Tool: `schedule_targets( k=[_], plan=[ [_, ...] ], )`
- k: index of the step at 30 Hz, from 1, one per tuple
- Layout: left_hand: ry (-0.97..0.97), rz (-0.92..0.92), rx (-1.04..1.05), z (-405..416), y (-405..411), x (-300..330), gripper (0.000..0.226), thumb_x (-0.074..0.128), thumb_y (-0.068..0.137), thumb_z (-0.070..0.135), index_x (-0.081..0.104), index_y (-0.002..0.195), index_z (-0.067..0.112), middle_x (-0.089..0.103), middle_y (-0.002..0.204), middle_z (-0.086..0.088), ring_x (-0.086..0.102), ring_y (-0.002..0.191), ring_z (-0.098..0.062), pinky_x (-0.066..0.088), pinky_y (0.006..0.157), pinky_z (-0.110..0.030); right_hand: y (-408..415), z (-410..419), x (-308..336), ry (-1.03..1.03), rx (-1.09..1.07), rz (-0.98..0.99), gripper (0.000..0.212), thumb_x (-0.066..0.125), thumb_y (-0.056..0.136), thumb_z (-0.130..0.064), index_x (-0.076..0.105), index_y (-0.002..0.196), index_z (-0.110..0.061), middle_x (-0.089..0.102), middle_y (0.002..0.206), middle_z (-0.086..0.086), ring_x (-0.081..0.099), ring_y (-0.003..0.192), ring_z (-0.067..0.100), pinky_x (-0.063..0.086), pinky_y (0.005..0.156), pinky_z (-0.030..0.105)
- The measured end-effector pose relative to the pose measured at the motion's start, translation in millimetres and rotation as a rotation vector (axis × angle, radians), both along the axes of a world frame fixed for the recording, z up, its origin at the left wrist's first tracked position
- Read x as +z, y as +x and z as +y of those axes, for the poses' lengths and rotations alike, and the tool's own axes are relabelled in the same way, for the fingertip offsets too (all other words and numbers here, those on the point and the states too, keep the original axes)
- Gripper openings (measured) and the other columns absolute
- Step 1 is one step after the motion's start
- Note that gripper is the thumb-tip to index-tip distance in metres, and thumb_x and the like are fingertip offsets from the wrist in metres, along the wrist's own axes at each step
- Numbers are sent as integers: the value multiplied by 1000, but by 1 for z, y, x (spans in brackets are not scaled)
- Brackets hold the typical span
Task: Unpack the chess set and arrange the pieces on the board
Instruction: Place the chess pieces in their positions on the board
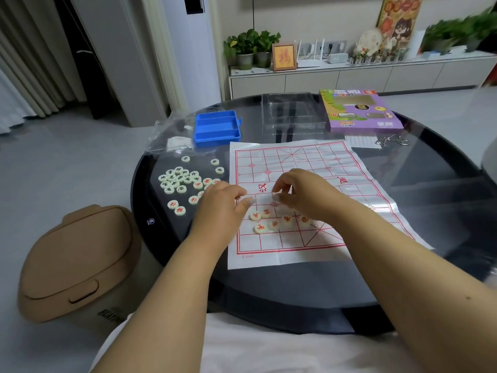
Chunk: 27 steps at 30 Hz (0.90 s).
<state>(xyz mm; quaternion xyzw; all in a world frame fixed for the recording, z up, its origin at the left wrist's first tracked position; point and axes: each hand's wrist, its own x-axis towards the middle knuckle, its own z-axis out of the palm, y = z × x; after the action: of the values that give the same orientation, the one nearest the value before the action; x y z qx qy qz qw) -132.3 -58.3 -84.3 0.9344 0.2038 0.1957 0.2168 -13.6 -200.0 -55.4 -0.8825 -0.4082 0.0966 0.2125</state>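
Hands meet over the paper board (295,168) at the centre of the frame, and both are mine. My left hand (220,203) sits at the board's left edge with its fingers curled inward and the thumb stretched toward the right; whether anything lies under those fingers I cannot tell, since the palm hides it. My right hand (304,192) hovers just right of it, fingers bent down, thumb and forefinger pinching what looks like a pale round piece (277,197), though blur makes that uncertain.

Below my hands, red-marked pieces (260,228) lie in a loose cluster on the lower left part of the grid, some touching one another. Left of the board, on the dark round table (419,265), a heap of unsorted pieces (177,181) spreads out, black-marked ones toward the upper left and red ones nearer my left wrist.

Above that heap stands the blue case (216,127), open, with a crumpled clear bag (172,138) just to its left. Toward the upper middle rests a clear plastic tray (293,114), and right of it the purple box (360,110). A tan lidded bin (78,262) stands on the floor at lower left.
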Motion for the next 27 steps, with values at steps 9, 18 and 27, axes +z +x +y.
schedule_targets(
  k=[9,18,27],
  plan=[
    [68,133,268,45,-30,-4,45,43,98,30,45,138,11,43,144,-8,35,132,-28,28,110,-42,-37,64,-3,34,190,-93,38,57,92,-24,54,130,-22,51,136,0,48,122,19,42,102,32],
    [46,256,214,79,-53,-13,35,52,94,25,57,130,25,51,134,2,44,122,-26,40,101,-44,-54,106,-28,-105,470,-336,52,45,96,-23,34,146,-20,29,154,1,26,141,19,29,109,35],
    [44,160,233,84,-58,-10,18,63,89,23,69,106,22,56,111,-3,50,107,-26,46,88,-41,-61,102,-22,-6,409,-259,46,53,92,-22,48,137,-13,46,138,6,40,127,25,33,106,36]
  ],
)
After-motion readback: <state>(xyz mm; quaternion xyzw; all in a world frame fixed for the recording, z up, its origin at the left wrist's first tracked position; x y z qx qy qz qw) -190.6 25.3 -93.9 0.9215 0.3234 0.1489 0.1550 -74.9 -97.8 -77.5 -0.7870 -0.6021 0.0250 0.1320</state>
